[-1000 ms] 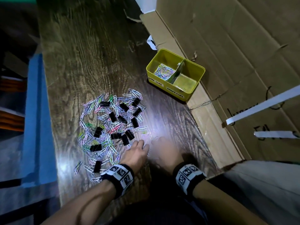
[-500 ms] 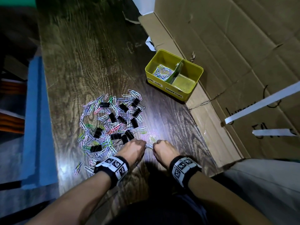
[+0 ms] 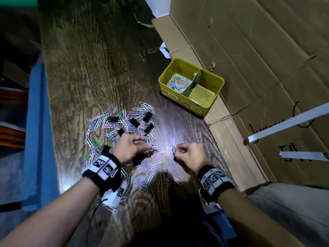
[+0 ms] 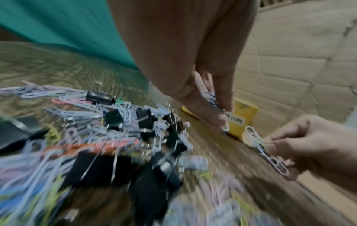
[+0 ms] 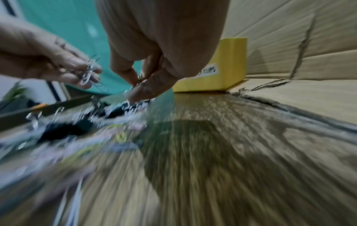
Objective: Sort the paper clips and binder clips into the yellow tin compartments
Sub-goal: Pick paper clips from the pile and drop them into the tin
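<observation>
Both hands have lifted off the desk [image 3: 106, 65]: the left hand [image 3: 128, 147] and right hand [image 3: 191, 155] each pinch paper clips [image 4: 211, 97], fingers clamped. The mixed pile [image 3: 124, 125] remains; the yellow tin [image 3: 191, 86] waits, its binder-clip side apparently bare.

Dim room with a bright glare patch on the dark table [image 3: 178, 138]; both wrist views are motion-blurred and edge-warped.
</observation>
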